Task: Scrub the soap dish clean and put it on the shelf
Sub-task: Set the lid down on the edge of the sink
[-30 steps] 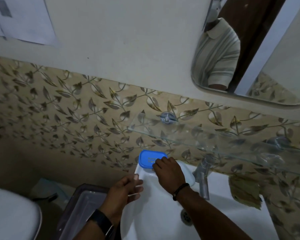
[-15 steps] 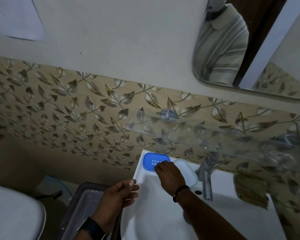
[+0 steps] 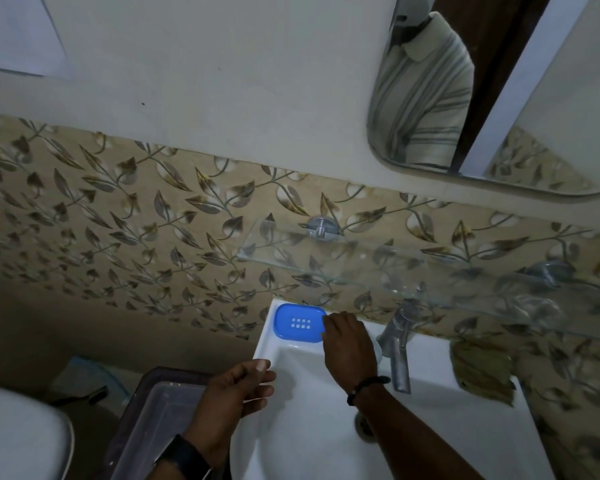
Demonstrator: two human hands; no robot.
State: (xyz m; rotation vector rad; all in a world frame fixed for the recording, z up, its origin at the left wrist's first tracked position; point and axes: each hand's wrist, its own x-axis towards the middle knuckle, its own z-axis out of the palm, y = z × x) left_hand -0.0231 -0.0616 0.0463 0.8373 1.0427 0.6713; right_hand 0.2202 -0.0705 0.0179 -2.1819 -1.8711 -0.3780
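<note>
A blue soap dish (image 3: 298,323) with a grid of small holes lies flat on the back left corner of the white sink (image 3: 309,434). My right hand (image 3: 349,351) rests palm down just to its right, fingertips at the blue rim. It covers a white oval piece, of which only a sliver (image 3: 379,349) shows; whether the fingers grip anything is hidden. My left hand (image 3: 238,393) hovers at the sink's left edge, fingers loosely curled and holding nothing. The glass shelf (image 3: 361,268) runs along the wall above the sink.
A metal tap (image 3: 397,348) stands right of my right hand. An olive cloth or scrubber (image 3: 482,372) lies on the sink's right ledge. A dark bin (image 3: 153,420) and a toilet lid (image 3: 18,438) are to the left. A mirror (image 3: 534,98) hangs upper right.
My right hand slid right off the blue dish, which now shows whole, and came to cover the white piece. My left hand stayed at the sink's left edge.
</note>
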